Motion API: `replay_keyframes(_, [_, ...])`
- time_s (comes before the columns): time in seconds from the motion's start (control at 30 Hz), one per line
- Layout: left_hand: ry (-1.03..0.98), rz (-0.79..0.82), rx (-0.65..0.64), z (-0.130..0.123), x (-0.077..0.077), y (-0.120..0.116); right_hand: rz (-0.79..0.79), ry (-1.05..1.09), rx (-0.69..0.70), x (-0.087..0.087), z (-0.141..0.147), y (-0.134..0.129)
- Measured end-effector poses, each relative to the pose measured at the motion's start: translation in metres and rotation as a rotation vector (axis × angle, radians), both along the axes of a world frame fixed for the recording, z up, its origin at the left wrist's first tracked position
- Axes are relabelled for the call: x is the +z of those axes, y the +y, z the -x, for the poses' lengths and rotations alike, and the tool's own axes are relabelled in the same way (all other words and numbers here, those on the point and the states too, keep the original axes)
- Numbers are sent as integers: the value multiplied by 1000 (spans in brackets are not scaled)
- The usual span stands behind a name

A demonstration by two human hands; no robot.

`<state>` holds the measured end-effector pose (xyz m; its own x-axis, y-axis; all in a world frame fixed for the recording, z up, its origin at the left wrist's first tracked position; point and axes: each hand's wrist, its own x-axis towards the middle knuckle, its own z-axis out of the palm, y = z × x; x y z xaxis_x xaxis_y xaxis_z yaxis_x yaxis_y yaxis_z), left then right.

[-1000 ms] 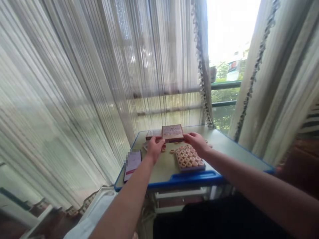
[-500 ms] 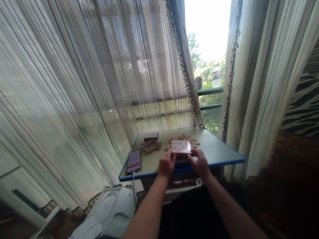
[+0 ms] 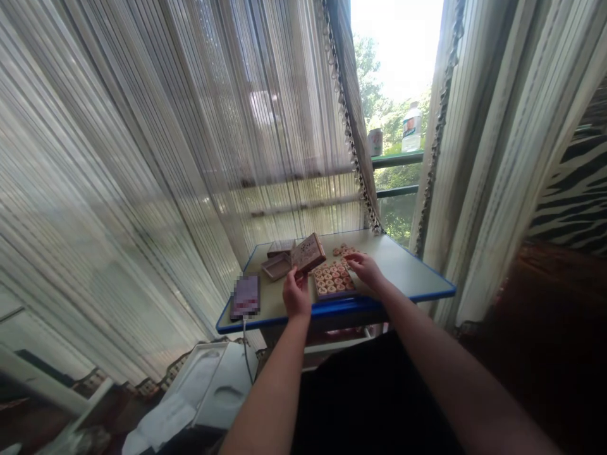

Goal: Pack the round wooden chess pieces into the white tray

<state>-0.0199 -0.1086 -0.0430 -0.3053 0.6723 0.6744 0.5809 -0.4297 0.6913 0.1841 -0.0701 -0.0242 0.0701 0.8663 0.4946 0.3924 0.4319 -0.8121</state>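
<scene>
My left hand (image 3: 298, 294) grips a box lid (image 3: 307, 251) with printed characters, holding it tilted above the table. To the right of it, an open box (image 3: 317, 294) lies at the near table edge, filled with rows of round wooden Chinese chess pieces (image 3: 332, 283). My right hand (image 3: 366, 269) is over the far right side of that box, its fingers stretched towards loose chess pieces (image 3: 344, 249) behind it. Nothing can be made out in those fingers, and whether the fingertips touch a piece is unclear.
On the table (image 3: 411, 273), left of the lid, are an empty tray (image 3: 275, 268) and another small box (image 3: 281, 246). A phone (image 3: 245, 296) with a cable lies at the left edge. A bottle (image 3: 411, 129) and a can (image 3: 375, 142) stand by the window. Curtains (image 3: 142, 158) hang around.
The lid has come up off the box and moved left in my left hand, uncovering the chess pieces. My right hand has let go of it and shifted towards the loose pieces.
</scene>
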Motion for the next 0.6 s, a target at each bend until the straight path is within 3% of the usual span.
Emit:
replay_keyframes(0.2, [66, 68, 44, -2, 3, -1, 11, -74, -41, -16, -3, 19])
replay_keyframes(0.37, [161, 142, 23, -5, 1, 4, 43, -183, -34, -20, -4, 31])
replay_keyframes(0.6, [146, 231, 62, -6, 4, 7, 53, -259, -57, -20, -5, 40])
